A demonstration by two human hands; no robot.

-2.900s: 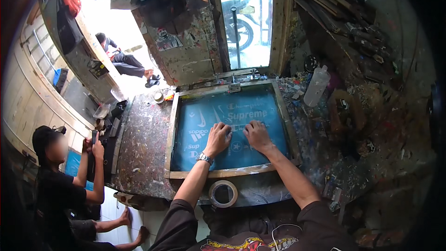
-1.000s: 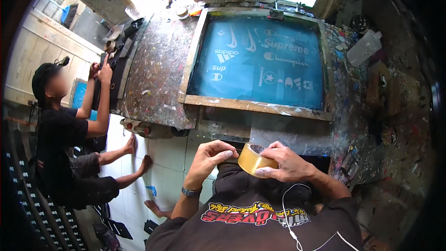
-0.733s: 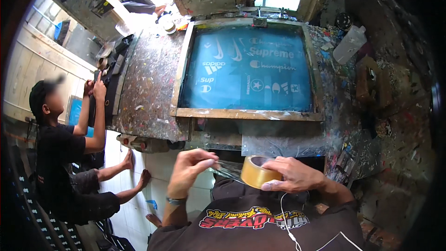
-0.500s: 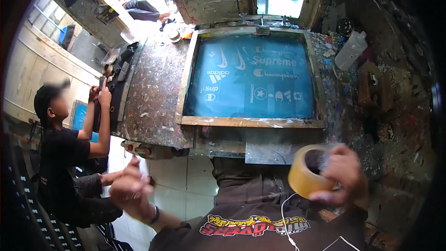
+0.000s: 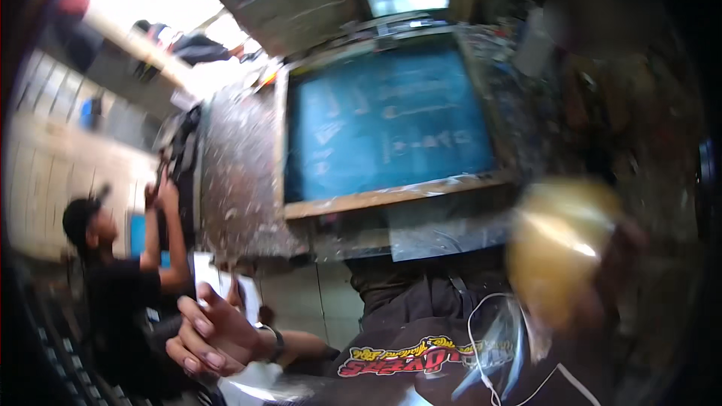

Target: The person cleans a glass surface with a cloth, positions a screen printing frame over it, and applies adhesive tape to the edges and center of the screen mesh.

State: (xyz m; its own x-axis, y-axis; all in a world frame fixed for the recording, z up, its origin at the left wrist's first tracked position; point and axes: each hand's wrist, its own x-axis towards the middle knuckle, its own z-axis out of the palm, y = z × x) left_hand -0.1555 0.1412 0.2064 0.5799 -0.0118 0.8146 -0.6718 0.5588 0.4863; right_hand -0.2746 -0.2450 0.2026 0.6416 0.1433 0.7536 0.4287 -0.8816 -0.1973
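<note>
On the right, my right hand [image 5: 613, 263] is closed around a roll of yellowish clear packing tape [image 5: 560, 237], both smeared by motion. A clear, shiny strip [image 5: 496, 349] hangs below the roll over my lap. More glints show at the lower edge under my left hand [image 5: 222, 334], probably the same strip. The left fingers are curled, the thumb side is unclear, and what they hold is hidden. Ahead lies a screen-printing frame [image 5: 391, 199], a wooden border around blue mesh [image 5: 383, 128] with pale logo shapes. Neither hand touches it.
The frame lies on a paint-spattered table [image 5: 237, 173], clamped at its far edge. A translucent sheet [image 5: 444, 237] sticks out under its near edge. A person [image 5: 124, 278] in black sits at left, holding up a phone. A white earphone cord [image 5: 471, 331] crosses my shirt.
The tape roll and my right hand have moved right and up. My left hand has moved slightly down. A shiny strip now shows over my lap. The whole view has tilted.
</note>
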